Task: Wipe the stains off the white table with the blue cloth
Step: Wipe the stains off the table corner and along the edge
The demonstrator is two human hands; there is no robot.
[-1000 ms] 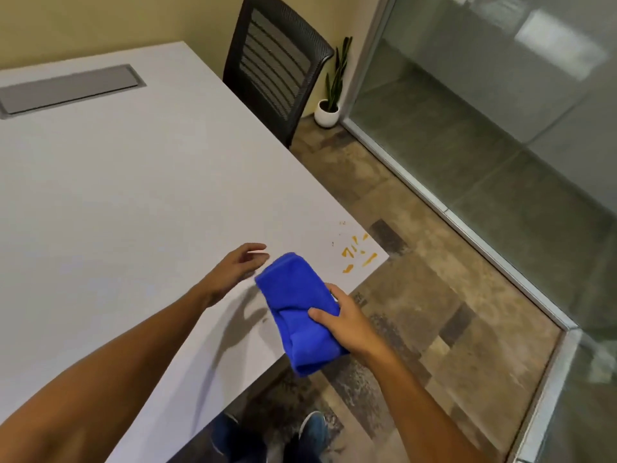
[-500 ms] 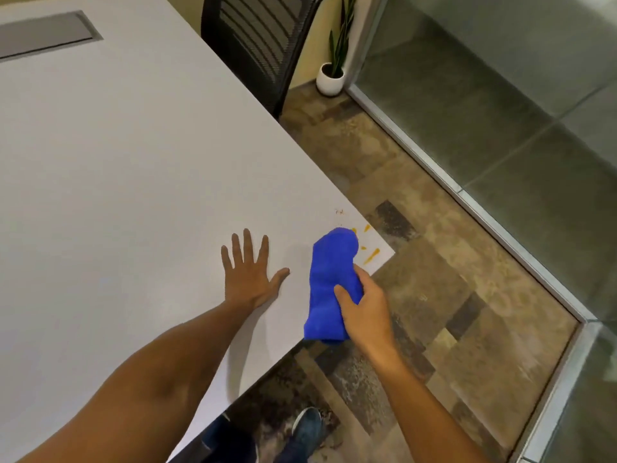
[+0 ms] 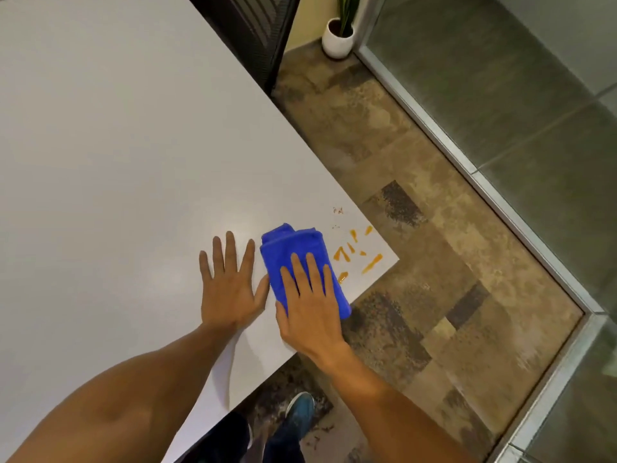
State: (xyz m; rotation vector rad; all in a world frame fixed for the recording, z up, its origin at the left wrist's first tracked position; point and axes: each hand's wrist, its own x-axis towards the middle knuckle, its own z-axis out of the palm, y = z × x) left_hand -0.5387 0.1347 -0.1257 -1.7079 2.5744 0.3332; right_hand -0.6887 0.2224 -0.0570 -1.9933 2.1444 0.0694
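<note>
Right hand (image 3: 309, 305) flat on blue cloth (image 3: 293, 252).

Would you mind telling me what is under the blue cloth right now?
The blue cloth lies on the white table, pressed flat by the right hand. Orange stains show beside it; any stains beneath it are covered and cannot be seen.

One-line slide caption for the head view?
Right hand presses blue cloth beside orange stains; left hand flat on white table.

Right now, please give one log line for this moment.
right hand: flat on blue cloth | left hand: flat on white table | orange stains: unwiped, beside cloth
</note>
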